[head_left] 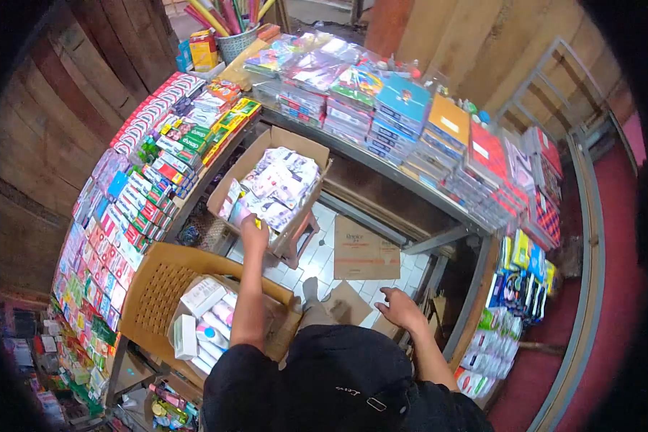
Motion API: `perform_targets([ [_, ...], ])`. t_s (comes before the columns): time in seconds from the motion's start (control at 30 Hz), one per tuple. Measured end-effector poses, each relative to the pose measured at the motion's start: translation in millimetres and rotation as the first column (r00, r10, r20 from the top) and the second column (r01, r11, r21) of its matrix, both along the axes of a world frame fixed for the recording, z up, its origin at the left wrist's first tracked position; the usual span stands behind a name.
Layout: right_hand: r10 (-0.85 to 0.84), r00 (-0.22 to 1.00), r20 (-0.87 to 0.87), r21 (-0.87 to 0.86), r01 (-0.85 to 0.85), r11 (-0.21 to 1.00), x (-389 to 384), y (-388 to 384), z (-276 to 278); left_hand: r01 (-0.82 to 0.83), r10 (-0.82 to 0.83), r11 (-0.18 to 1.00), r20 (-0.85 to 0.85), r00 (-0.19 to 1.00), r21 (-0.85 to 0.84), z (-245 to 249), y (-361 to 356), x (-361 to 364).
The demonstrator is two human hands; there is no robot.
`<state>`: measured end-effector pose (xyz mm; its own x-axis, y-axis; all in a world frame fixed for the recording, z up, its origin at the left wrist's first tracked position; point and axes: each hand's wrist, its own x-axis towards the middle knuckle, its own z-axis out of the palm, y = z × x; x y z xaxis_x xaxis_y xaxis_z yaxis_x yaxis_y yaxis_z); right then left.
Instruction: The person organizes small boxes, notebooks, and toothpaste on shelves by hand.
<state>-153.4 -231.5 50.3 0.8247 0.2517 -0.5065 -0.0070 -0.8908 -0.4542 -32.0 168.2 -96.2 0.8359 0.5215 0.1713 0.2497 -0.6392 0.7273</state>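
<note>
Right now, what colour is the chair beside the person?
Brown, best seen in the head view.

Wooden plank walls (39,129), white tiled floor (324,241), brown woven-back chair (158,288), reddish surface (615,237) at right

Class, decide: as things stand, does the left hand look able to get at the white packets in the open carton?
Probably yes: the left hand is at the near edge of the carton, and no lid covers the white packets.
</note>
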Motion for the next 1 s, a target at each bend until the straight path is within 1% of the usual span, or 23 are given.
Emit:
perform_targets([
  [0.07,0.039,0.999,0.006,0.007,-0.039,0.999,34.1,20.5,0.1,0.015,-0.015,1.000,-0.016,1.000,0.026,-20.7,23.5,41.0],
  [0.1,0.054,0.999,0.005,0.010,-0.055,0.998,47.4,29.4,-0.3,0.065,-0.059,0.996,-0.096,0.994,0.054,-34.5,35.5,62.1],
  [0.2,0.093,0.995,-0.035,-0.084,-0.096,0.992,86.3,62.4,6.2,0.118,-0.110,0.958,-0.043,0.993,0.261,-65.6,53.7,114.0],
  [0.23,0.097,0.995,-0.037,-0.063,-0.099,0.993,93.1,68.7,2.5,0.165,-0.154,0.969,-0.071,0.985,0.183,-55.4,54.7,124.5],
  [0.33,0.111,0.993,-0.031,-0.017,-0.111,0.994,109.8,81.5,-12.5,0.135,-0.064,0.943,-0.230,0.971,0.305,-43.0,47.6,146.8],
  [0.37,0.125,0.992,-0.030,-0.016,-0.125,0.992,112.3,83.1,-16.7,0.116,-0.038,0.947,-0.253,0.967,0.299,-39.4,46.4,152.4],
  [0.47,0.163,0.983,-0.081,-0.020,-0.165,0.986,127.7,86.1,-25.1,0.171,-0.045,0.939,-0.386,0.921,0.298,-45.2,46.9,158.6],
  [0.5,0.174,0.981,-0.090,-0.017,-0.176,0.984,132.1,84.0,-35.0,0.162,-0.079,0.943,-0.280,0.957,0.290,-50.9,46.3,154.5],
  [0.53,0.184,0.978,-0.098,-0.014,-0.186,0.982,138.1,84.4,-42.0,0.155,-0.121,0.969,-0.176,0.977,0.190,-48.7,42.7,149.3],
  [0.6,0.154,0.976,-0.155,0.083,-0.142,0.986,156.7,90.1,-50.9,0.169,-0.169,0.985,0.042,0.985,-0.011,-40.8,30.2,131.0],
  [0.63,0.143,0.971,-0.189,0.132,-0.119,0.984,164.6,94.6,-55.0,0.200,-0.192,0.975,0.086,0.978,-0.102,-35.0,22.0,118.4],
  [0.67,0.061,0.962,-0.265,0.231,0.001,0.973,171.0,99.5,-62.1,0.228,-0.206,0.955,0.132,0.970,-0.189,-26.8,11.7,104.2],
  [0.7,-0.011,0.939,-0.344,0.317,0.127,0.940,178.7,105.9,-71.6,0.247,-0.210,0.873,0.134,0.968,-0.419,3.8,-2.4,87.5],
  [0.73,-0.069,0.903,-0.424,0.391,0.251,0.886,185.9,113.4,-81.4,0.254,-0.209,0.742,0.145,0.967,-0.620,30.2,-16.0,73.3],
  [0.77,-0.068,0.833,-0.549,0.563,0.429,0.707,190.5,121.3,-90.8,0.319,-0.292,0.688,0.154,0.944,-0.652,31.3,-24.8,60.8],
  [0.8,-0.037,0.752,-0.658,0.593,0.548,0.590,194.7,131.3,-91.7,0.378,-0.372,0.626,0.165,0.914,-0.682,31.9,-31.2,49.6],
  [0.83,0.010,0.658,-0.753,0.586,0.664,0.464,199.9,142.1,-91.0,0.382,-0.435,0.595,0.116,0.893,-0.708,44.9,-37.6,40.6],
  [0.87,0.071,0.554,-0.829,0.543,0.770,0.334,204.7,151.8,-89.4,0.383,-0.499,0.559,0.070,0.863,-0.736,56.9,-40.2,34.9],
  [0.9,0.121,0.565,-0.816,0.568,0.747,0.345,209.0,160.4,-81.9,0.477,-0.555,0.615,0.085,0.827,-0.628,52.0,-37.2,33.6],
  [1.0,0.009,0.609,-0.793,0.541,0.698,0.469,207.4,163.5,-114.5,0.296,-0.281,0.773,0.115,0.953,-0.562,30.1,2.7,48.7],
])
